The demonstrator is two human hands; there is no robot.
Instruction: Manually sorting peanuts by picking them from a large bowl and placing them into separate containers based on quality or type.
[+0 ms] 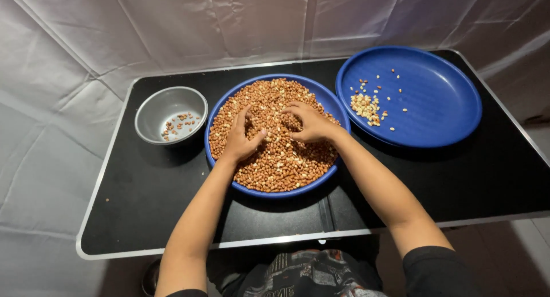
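Note:
A blue plate (327, 100) in the middle of the black table is heaped with brown-skinned peanuts (281, 159). My left hand (242, 138) lies flat on the left part of the heap, fingers spread and pressed into the nuts. On the upper right of the heap rests my right hand (308, 123), palm down, its fingers curled into the peanuts. Whether either hand pinches a nut is hidden by the fingers.
A second blue plate (435, 102) at the right holds a small pile of pale skinless peanuts (365, 106) near its left side. A grey metal bowl (154, 111) at the left contains a few brown nuts. White cloth hangs behind the table (470, 176).

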